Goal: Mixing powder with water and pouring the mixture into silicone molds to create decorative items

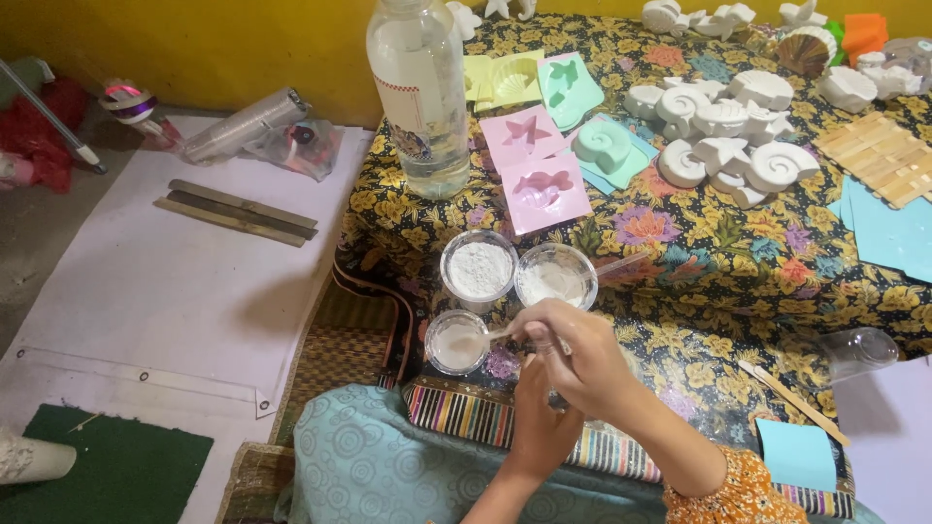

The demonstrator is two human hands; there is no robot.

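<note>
Three cups [479, 270] noted on floral cloth [738, 262] | right hand [573, 354] closed on stick [500, 334], axis leftward into nearest cup [456, 342] | left hand [539, 427] beneath, grip unclear.

Three plastic cups [478, 272] of white powder just beyond the right hand [573, 354]; two pink moulds [534, 165] and one bottle [419, 92] farther off.

Two bare forearms reach up from the lower edge, crossing at the wrists. The right hand [573, 354] lies over the left hand [539, 427], fingers curled in a pinch. The left hand's fingers are mostly hidden beneath it.
</note>
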